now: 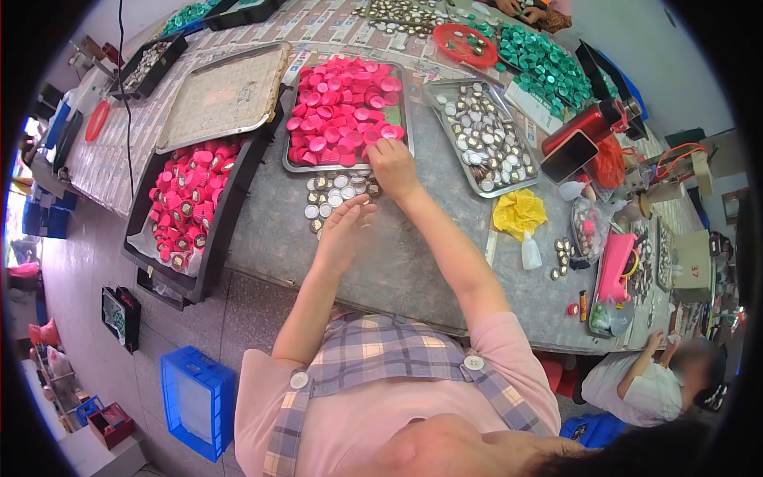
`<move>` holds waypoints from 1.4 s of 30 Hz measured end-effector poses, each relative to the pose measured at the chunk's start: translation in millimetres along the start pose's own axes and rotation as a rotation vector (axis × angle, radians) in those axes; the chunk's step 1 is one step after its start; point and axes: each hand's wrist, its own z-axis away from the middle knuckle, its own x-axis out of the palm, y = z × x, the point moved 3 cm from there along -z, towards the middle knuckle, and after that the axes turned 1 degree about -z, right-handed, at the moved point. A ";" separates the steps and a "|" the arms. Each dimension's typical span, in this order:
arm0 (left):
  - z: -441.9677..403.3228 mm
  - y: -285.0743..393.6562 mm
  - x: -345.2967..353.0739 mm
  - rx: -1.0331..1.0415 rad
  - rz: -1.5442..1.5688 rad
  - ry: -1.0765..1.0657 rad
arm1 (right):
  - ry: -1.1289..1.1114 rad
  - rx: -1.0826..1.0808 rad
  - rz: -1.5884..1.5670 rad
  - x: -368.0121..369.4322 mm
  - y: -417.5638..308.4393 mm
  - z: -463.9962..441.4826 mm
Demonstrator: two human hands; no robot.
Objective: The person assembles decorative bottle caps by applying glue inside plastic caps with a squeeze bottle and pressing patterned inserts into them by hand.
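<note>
A metal tray (408,119) full of pink caps (334,111) lies in front of me. My right hand (391,165) is at its near right corner, fingers bent together at the pink caps; what they hold is too small to make out. Below the tray, small round white and dark discs (325,210) are spread on the table. My left hand (346,230) is beside these discs, palm partly up and fingers apart, with nothing visible in it. To the left, a black crate (218,230) holds more pink caps with discs in them.
An empty-looking metal tray (226,91) rests across the black crate's far end. Right of centre are a tray of discs (485,139), a yellow cloth (519,213), a white bottle (531,253), a phone (569,157) and a red flask (584,126). Another person (640,381) sits at right.
</note>
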 end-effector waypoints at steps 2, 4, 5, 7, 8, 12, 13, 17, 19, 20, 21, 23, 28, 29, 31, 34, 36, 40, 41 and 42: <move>-0.6 -0.9 0.1 0.001 -0.004 0.004 | -0.018 0.042 -0.005 -2.7 3.2 1.9; -1.5 -2.0 1.3 0.001 -0.010 0.001 | -0.019 0.043 -0.003 -3.5 5.7 2.9; -1.8 -2.8 1.9 -0.006 -0.013 0.004 | -0.019 0.042 -0.003 -4.0 7.2 3.2; -3.3 -3.8 3.3 -0.012 -0.018 0.004 | -0.006 0.037 -0.007 -5.0 7.4 3.4; -4.6 -3.5 3.6 -0.009 -0.017 0.005 | 0.006 0.028 -0.017 -5.3 7.2 3.0; -11.6 13.2 6.9 0.076 -0.090 0.037 | 0.017 0.054 -0.020 -3.6 9.4 3.6; -18.3 18.1 7.2 0.081 -0.091 0.036 | 0.015 0.092 -0.036 -1.5 10.6 3.5; -46.5 42.4 6.5 0.416 -0.555 0.080 | 0.089 0.353 -0.269 -20.0 6.3 -2.5; -50.3 46.6 13.2 0.524 -0.590 0.083 | 0.051 0.412 -0.447 -42.4 -0.9 -2.3; -45.7 45.1 17.3 0.504 -0.598 0.065 | 0.001 0.475 -0.633 -52.8 -5.0 1.9; -39.0 45.0 19.6 0.498 -0.597 0.062 | -0.002 0.480 -0.630 -66.8 -8.9 6.6; -28.6 25.1 23.5 -0.031 -0.413 -0.168 | -0.109 0.250 -0.484 -91.6 -20.0 19.7; -5.7 -1.4 28.8 -0.206 -0.060 -0.256 | -0.135 0.682 -0.608 -136.5 3.9 83.6; -2.9 0.5 27.8 -0.223 -0.056 -0.256 | 0.019 0.810 -0.546 -147.8 25.9 106.9; 0.0 7.8 24.3 -0.150 0.276 -0.202 | 0.187 0.977 -0.102 -179.2 70.4 161.1; 6.0 10.1 29.7 -0.169 0.356 -0.294 | -0.011 1.005 0.386 -217.5 93.1 215.1; 9.2 8.4 35.8 -0.190 0.376 -0.327 | -0.158 1.194 0.295 -219.7 98.6 240.7; 11.5 1.3 42.4 -0.243 0.444 -0.351 | -0.077 1.248 0.077 -213.4 101.7 256.0; 12.4 0.7 43.0 -0.259 0.455 -0.349 | -0.118 1.282 0.061 -211.2 102.8 256.6; 13.3 0.8 43.4 -0.257 0.453 -0.347 | -0.158 1.316 0.045 -208.9 103.3 257.4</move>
